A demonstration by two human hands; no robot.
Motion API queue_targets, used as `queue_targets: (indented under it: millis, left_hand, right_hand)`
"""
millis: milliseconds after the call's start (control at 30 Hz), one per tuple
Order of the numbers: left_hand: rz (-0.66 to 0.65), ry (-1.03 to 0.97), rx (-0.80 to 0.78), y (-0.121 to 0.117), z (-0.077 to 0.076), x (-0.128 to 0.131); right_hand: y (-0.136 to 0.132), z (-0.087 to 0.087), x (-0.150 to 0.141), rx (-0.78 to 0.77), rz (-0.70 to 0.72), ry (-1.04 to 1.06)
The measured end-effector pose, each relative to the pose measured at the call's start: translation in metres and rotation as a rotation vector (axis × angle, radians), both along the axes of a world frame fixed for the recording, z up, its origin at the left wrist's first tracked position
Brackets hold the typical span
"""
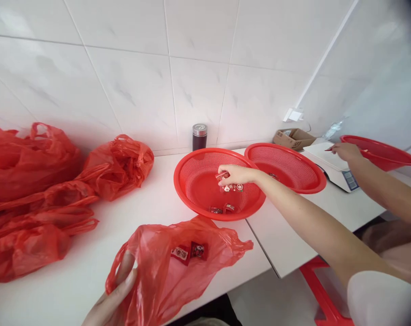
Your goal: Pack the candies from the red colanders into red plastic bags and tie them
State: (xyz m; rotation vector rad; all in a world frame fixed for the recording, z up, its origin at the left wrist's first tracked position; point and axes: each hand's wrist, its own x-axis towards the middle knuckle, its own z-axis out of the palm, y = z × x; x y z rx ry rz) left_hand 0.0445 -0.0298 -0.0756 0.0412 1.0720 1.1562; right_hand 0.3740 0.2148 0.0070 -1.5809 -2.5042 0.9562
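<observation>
My left hand [119, 290] grips the edge of a thin red plastic bag [158, 271] at the table's front, its mouth spread wide. Inside the bag lie small red wrapped packets [180, 254]. Over a red perforated basket [192, 199] reaches my right hand [237, 175], with a small red packet [222, 175] pinched between thumb and fingers. A few more small packets [229, 208] rest on the basket's floor near its front side.
Filled red bags [120, 167] lie at the left. A dark tumbler [199, 138] stands by the wall. Rightward are a second red basket [287, 167], a cardboard box [293, 139], a scale [341, 174], a third basket [392, 154] and a co-worker's hand [346, 151].
</observation>
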Motion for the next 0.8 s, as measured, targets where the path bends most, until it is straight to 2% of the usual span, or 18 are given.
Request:
queue_targets:
  millis: [100, 167, 200, 267, 333, 367, 433, 500, 567, 600, 667, 733, 800]
  left_hand:
    - [0.024, -0.002, 0.011, 0.012, 0.008, 0.01]
    - [0.036, 0.014, 0.051, 0.022, 0.012, 0.015]
    - [0.036, 0.029, 0.079, 0.025, 0.013, 0.017]
    - [0.011, 0.073, 0.152, 0.03, 0.018, 0.019]
    - [-0.038, 0.143, 0.229, 0.029, 0.024, 0.019]
    - [-0.057, 0.184, 0.252, 0.027, 0.028, 0.019]
    - [-0.065, 0.255, 0.264, 0.023, 0.035, 0.018]
    - [-0.046, 0.285, 0.251, 0.018, 0.04, 0.016]
    - [-0.022, 0.29, 0.238, 0.015, 0.04, 0.014]
    - [-0.011, 0.293, 0.232, 0.013, 0.039, 0.014]
    - [0.008, 0.303, 0.206, 0.011, 0.037, 0.014]
    - [0.031, 0.313, 0.161, 0.009, 0.034, 0.014]
    - [0.05, 0.323, 0.118, 0.007, 0.033, 0.015]
  right_hand:
    - [-0.043, 0.022, -0.033, 0.009, 0.079, 0.363]
    - [-0.08, 0.019, -0.065, 0.028, 0.147, 0.568]
    - [-0.099, 0.011, -0.082, 0.069, 0.185, 0.58]
    - [-0.129, -0.012, -0.113, 0.256, 0.248, 0.472]
    - [-0.146, -0.037, -0.134, 0.403, 0.303, 0.3]
    - [-0.149, -0.046, -0.139, 0.428, 0.323, 0.24]
    - [-0.145, -0.05, -0.139, 0.382, 0.346, 0.237]
    - [-0.13, -0.037, -0.125, 0.282, 0.338, 0.37]
    - [-0.109, -0.017, -0.104, 0.255, 0.251, 0.452]
    - [-0.096, -0.008, -0.092, 0.264, 0.186, 0.385]
    - [-0.073, -0.002, -0.07, 0.254, 0.068, 0.07]
    - [-0.055, -0.01, -0.052, 0.149, 0.018, -0.265]
    - [-0.044, -0.027, -0.041, 0.032, 0.022, -0.408]
